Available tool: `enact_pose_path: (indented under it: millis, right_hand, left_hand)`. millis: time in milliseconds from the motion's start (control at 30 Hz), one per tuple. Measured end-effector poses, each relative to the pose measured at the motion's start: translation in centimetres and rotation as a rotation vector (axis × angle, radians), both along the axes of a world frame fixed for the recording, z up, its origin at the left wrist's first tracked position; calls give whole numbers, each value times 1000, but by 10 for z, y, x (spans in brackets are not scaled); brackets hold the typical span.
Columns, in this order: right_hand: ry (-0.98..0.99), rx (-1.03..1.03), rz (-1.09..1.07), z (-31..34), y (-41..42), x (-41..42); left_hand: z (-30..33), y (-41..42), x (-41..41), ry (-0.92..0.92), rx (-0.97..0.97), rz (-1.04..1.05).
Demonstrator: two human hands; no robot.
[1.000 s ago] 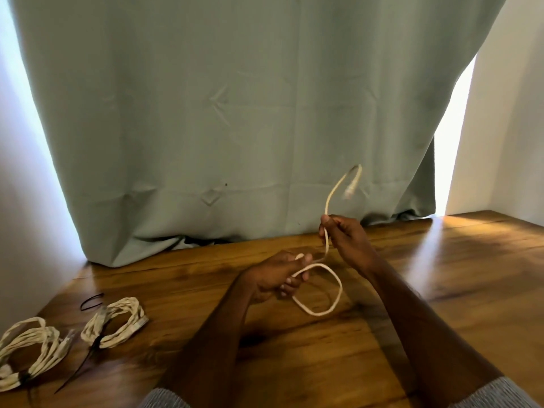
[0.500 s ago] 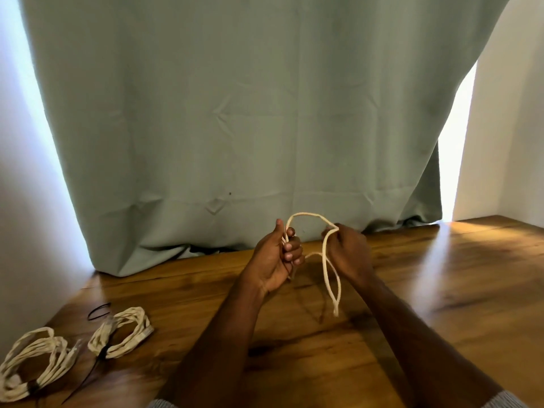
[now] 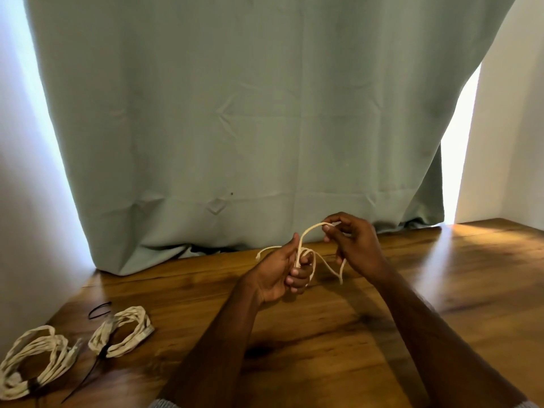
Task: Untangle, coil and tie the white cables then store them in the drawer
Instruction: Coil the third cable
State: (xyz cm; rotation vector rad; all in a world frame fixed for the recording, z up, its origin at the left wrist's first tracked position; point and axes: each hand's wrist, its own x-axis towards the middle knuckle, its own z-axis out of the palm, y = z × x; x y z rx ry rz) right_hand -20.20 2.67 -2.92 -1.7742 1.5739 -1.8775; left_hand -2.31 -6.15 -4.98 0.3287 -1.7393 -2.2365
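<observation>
While left hand (image 3: 276,272) clamps the gathered loops and right hand (image 3: 351,245) pinches the strand, white cable (image 3: 309,231) looks light, limp, probably springy; hold at the crossings.

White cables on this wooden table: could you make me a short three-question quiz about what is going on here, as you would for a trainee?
1. True or false: both coiled bundles on the table, the far-left bundle and the bundle beside it, are already tied with a black tie.
2. Multiple choice: the loose cable is held by A) the left hand only, B) the right hand only, C) both hands.
3. What small black thing lies on the table just beyond the bundles?

Key: 1 true; 2 C, the left hand grips the gathered loops and the right hand pinches the strand; 3 a spare black tie.
</observation>
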Motion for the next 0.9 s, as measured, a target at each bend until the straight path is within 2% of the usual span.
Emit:
enact_pose_path:
  millis: [100, 200, 267, 333, 433, 500, 533, 600, 667, 733, 800, 900]
  right_hand:
    - [77, 3, -43, -9, -8, 6]
    - [182, 6, -79, -16, -14, 4]
    - [235, 26, -78, -18, -15, 1]
    - [240, 109, 20, -20, -15, 0]
    - [-90, 240, 297, -26, -14, 5]
    - [-263, 260, 403, -29, -15, 13]
    - [-319, 263, 422, -30, -16, 18]
    - [-351, 216, 315, -33, -22, 25]
    - [-186, 91, 42, -38, -26, 25]
    - [148, -6, -177, -44, -28, 20]
    - [360, 62, -239, -44, -28, 19]
    - [608, 324, -271, -34, -29, 23]
  left_hand:
    - [6, 2, 2, 144, 128, -170]
    - [11, -4, 8, 300, 217, -185]
    - [10, -5, 10, 335, 235, -187]
    - [8, -4, 10, 381, 272, -197]
    - [13, -6, 12, 527, 309, -188]
    - [22, -7, 16, 625, 306, -134]
    - [26, -7, 18, 654, 305, -97]
    - [30, -9, 20, 696, 306, -5]
    - [31, -11, 21, 734, 301, 78]
    - [31, -13, 22, 758, 298, 122]
    - [33, -15, 22, 766, 294, 154]
    - [35, -15, 21, 825, 315, 202]
